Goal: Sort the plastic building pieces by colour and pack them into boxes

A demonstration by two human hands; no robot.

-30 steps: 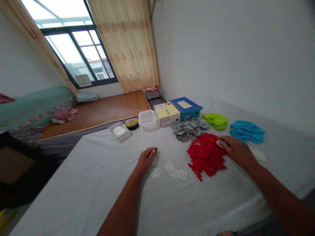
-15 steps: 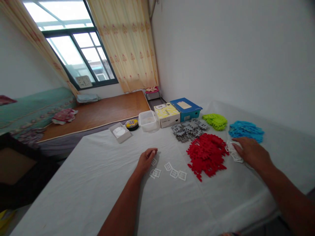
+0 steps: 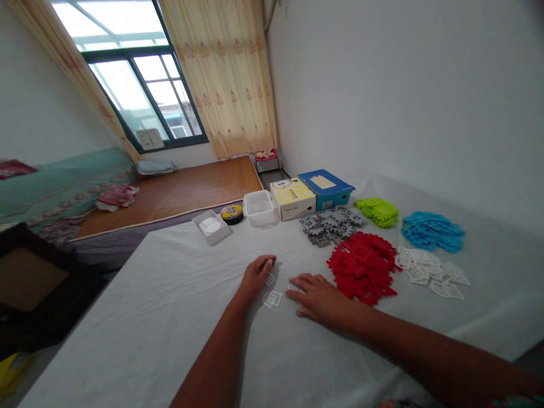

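Observation:
My left hand (image 3: 256, 274) rests on the white cloth with its fingers curled together; whatever they hold, if anything, is hidden. Small white lattice pieces (image 3: 274, 298) lie just below its fingertips, and another pokes out beside them. To the right, my right hand (image 3: 317, 296) lies palm down with fingers spread, covering more white pieces that show only in part at its fingertips. Its forearm passes in front of the heap of red plastic pieces (image 3: 363, 263). A loose pile of white lattice pieces (image 3: 431, 272) lies farther right, apart from both hands.
Grey pieces (image 3: 331, 224), lime green pieces (image 3: 377, 211) and blue pieces (image 3: 432, 230) lie in heaps. Behind stand a yellow-and-white box (image 3: 293, 198), a blue box (image 3: 326, 187), a clear plastic tub (image 3: 259, 208), a round black-and-yellow tin (image 3: 232, 215) and a small white open box (image 3: 220, 233).
My right hand has moved left from the white pile, across the red heap, onto the white pieces near my left hand. My left hand stays in place. The view has shifted slightly.

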